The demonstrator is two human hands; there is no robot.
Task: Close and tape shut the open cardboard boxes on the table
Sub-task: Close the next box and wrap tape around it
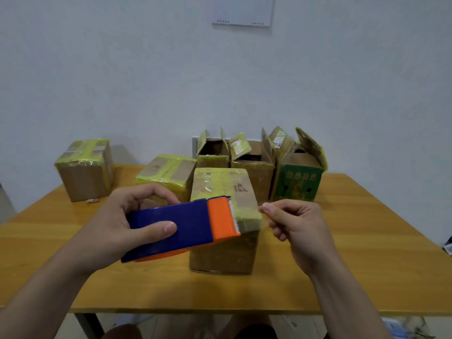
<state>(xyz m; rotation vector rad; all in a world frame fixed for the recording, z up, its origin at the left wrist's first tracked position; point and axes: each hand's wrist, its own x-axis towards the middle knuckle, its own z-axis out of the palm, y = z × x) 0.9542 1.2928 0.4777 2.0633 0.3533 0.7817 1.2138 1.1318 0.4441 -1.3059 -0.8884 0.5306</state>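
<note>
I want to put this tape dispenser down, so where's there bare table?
Bare table lies right of the front box and green box, and along the near edge. A smaller patch lies between the left box and the flat box. The back, with the open boxes, is crowded.

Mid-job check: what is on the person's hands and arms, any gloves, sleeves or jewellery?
The left hand and right hand are bare: no gloves, rings or watch in view. The left forearm and right forearm show no sleeves up to the frame's edge. Nails are short and unpainted.
</note>
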